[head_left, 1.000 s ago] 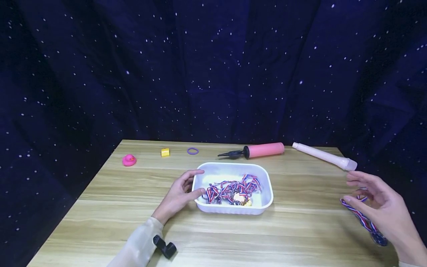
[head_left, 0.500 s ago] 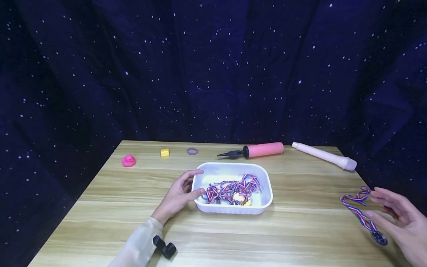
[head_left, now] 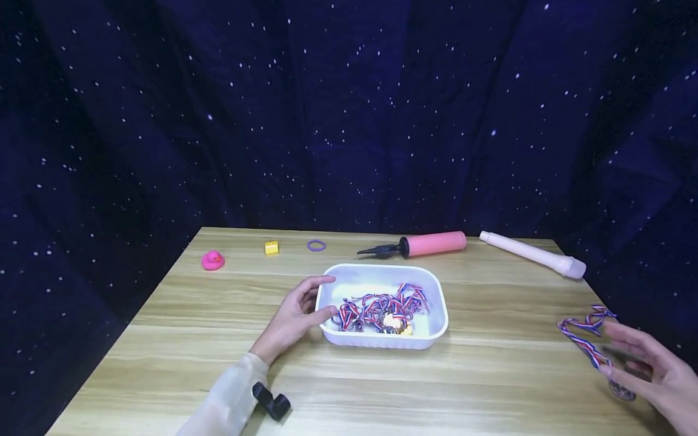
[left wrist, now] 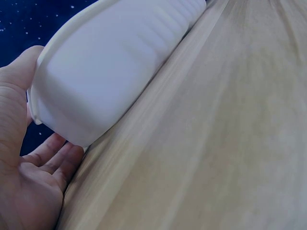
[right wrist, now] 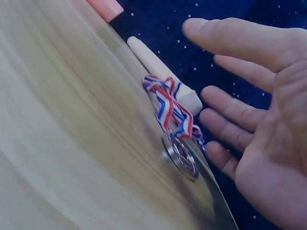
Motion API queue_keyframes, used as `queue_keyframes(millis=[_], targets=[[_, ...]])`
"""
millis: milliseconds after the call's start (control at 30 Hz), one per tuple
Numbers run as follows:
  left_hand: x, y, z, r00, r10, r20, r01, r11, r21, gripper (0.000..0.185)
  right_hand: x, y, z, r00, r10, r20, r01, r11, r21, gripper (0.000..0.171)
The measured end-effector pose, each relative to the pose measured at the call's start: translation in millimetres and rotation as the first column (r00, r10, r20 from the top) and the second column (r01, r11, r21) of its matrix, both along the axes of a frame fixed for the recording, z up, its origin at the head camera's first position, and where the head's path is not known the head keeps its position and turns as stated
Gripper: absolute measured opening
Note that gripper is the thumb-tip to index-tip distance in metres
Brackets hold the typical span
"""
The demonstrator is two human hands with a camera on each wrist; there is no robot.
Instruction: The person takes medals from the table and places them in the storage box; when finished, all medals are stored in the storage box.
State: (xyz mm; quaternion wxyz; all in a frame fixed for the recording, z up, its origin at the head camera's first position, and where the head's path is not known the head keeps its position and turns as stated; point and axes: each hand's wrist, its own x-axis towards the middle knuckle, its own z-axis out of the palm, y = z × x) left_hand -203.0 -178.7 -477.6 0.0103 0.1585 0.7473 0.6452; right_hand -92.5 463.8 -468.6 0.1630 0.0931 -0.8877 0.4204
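Note:
My left hand [head_left: 291, 318] holds the left end of a white plastic basin [head_left: 382, 342], thumb and index finger at its rim. In the left wrist view, the thumb lies over the basin's rim [left wrist: 45, 60] and other fingers are below, by its outer wall. Inside the basin are several medals [head_left: 395, 324] with tangled red, white and blue ribbons [head_left: 376, 309]. At the table's right side, my right hand [head_left: 654, 369] hovers beside a silver-coloured medal [right wrist: 181, 155] with a striped ribbon [head_left: 580, 342]. Its fingers are spread apart, with nothing between them in the right wrist view.
Along the back of the wooden table [head_left: 491, 375] lie a pink rubber duck [head_left: 212, 260], a yellow block [head_left: 271, 247], a purple ring [head_left: 316, 245], a pink hand pump [head_left: 436, 243] and a pale toy microphone [head_left: 534, 253]. A dark starry curtain [head_left: 349, 121] hangs behind.
My right hand has moved right and down, from above the ribbon to beside the lone medal, and its thumb has now come over the medal's top. The left hand and basin stay put.

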Motion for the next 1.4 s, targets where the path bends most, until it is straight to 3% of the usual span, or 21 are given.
queue_keyframes(millis=[200,433,867,1033,1300,1400], targets=[[-0.5,0,-0.5,1.0,-0.004,-0.007,0.004,1.0,0.0,0.065,0.6,11,-8.7,0.998,0.01,0.068,-0.019,0.991,0.136,0.076],[-0.6,-1,-0.9,1.0,-0.001,-0.005,0.001,1.0,-0.003,0.065,1.0,9,-11.3,0.99,0.059,0.128,-0.076,0.989,0.128,0.072],[-1.8,0,-3.0,1.0,0.003,-0.002,-0.003,1.0,-0.01,0.063,-1.3,19,-23.2,0.953,0.267,0.141,-0.28,0.957,0.077,0.073],[-2.0,-1,-3.9,1.0,0.003,-0.003,-0.003,1.0,-0.01,0.063,-2.1,19,-20.2,0.963,0.198,0.181,-0.222,0.967,0.125,0.06],[-1.7,-1,-3.4,1.0,0.005,0.004,-0.005,1.0,-0.015,0.063,-3.1,0,-14.5,0.991,0.082,0.104,-0.09,0.993,0.079,0.031],[-1.7,-1,-2.6,1.0,0.006,0.007,-0.006,1.0,-0.015,0.063,-4.2,-4,-14.4,0.997,0.036,0.073,-0.043,0.995,0.091,0.029]])
